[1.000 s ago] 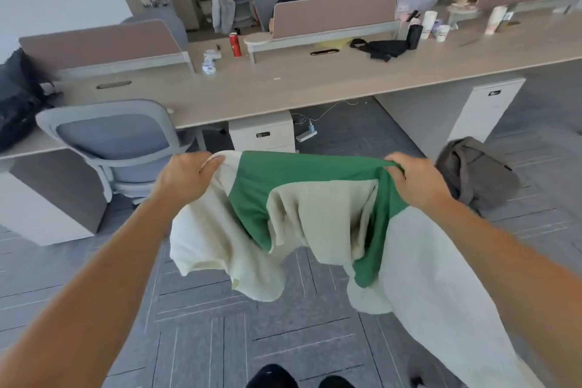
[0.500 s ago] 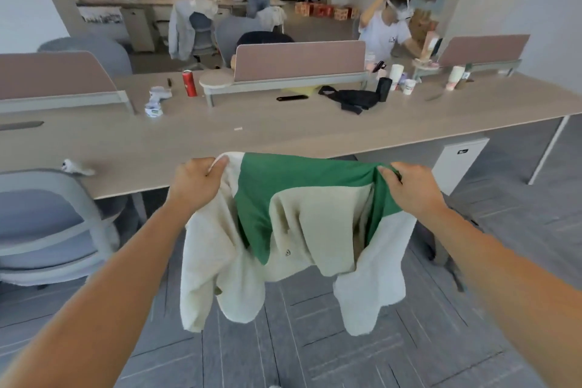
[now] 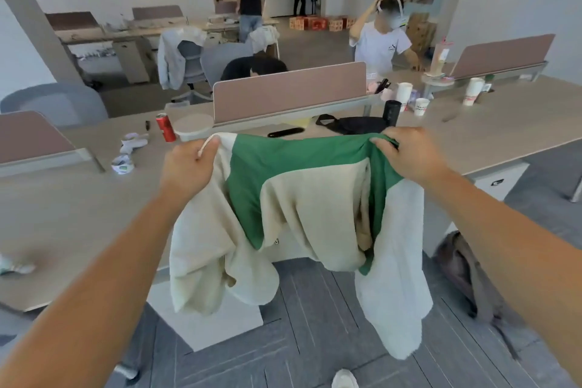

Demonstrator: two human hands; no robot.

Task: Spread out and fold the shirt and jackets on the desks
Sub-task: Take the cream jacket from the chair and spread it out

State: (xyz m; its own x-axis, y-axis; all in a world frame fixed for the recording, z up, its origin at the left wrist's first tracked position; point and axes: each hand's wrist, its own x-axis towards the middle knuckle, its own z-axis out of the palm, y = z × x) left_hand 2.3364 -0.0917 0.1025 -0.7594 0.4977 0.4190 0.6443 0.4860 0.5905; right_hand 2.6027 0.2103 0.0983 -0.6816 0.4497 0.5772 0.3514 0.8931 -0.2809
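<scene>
Now the cream-and-green jacket (image 3: 302,198) is held stretched by its top edge. One end is gripped in the curled fingers of the left hand (image 3: 189,164), the other bunched in the right hand (image 3: 409,154). Since half a second ago it has been brought forward over the near edge of the desk (image 3: 78,205), sleeves hanging below. Farther back on the desk, a red can (image 3: 166,127) and a black pouch (image 3: 356,124) are seen.

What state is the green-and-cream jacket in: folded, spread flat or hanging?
The jacket hangs unfolded: left hand and right hand grip its top edge, sleeves dangling.
</scene>
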